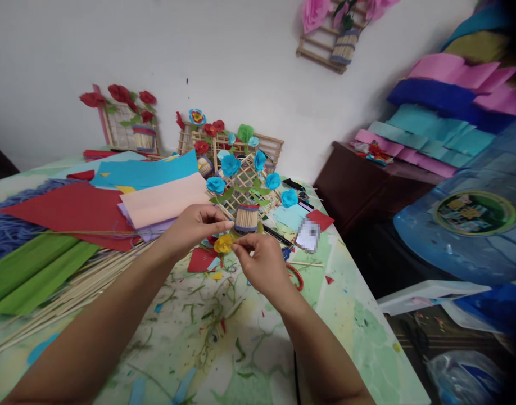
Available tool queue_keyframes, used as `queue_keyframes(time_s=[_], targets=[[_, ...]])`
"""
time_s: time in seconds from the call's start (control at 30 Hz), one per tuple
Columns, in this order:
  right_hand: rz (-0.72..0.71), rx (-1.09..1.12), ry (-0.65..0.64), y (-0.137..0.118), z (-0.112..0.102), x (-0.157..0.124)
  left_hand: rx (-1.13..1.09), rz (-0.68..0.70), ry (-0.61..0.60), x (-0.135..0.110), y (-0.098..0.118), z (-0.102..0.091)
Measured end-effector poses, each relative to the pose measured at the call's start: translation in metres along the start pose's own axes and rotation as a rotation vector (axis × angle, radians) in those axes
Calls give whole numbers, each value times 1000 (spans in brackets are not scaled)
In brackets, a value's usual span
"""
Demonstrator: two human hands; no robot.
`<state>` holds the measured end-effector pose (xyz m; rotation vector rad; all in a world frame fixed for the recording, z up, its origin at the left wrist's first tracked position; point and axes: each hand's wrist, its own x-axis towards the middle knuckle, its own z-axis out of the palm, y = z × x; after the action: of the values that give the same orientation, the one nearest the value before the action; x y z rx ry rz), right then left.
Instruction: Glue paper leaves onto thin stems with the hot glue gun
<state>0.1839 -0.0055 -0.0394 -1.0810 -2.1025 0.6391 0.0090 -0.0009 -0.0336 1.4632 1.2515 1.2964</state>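
Observation:
Above the table, my left hand (199,225) is closed in a pinch, thumb against forefinger. Whatever its fingertips hold is too small to make out. My right hand (261,260) is also pinched, its fingertips at the right edge of a yellow paper flower (223,243), which it appears to hold. Just beyond both hands stands a small stick-built pot (246,218) with dark blue bands. Behind the pot rises a diamond lattice of thin sticks (240,179), decorated with blue paper flowers (231,165) and green leaves.
Red paper (78,211), pink paper (167,199), green crepe paper (39,270) and thin wooden sticks (93,270) lie left. Red-handled scissors (295,277) and a phone (308,235) lie right. Scraps litter the table (346,337). A blue water bottle (464,208) stands far right.

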Motion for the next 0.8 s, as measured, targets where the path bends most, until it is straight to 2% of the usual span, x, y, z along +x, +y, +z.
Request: queue_keyframes(time_s=[0.63,0.8], targets=[[-52,-40,-20,0,1,-2,49,12,154,3,-7,3],[-48,-29,-20,0,2,-2,24,1,154,2,-8,3]])
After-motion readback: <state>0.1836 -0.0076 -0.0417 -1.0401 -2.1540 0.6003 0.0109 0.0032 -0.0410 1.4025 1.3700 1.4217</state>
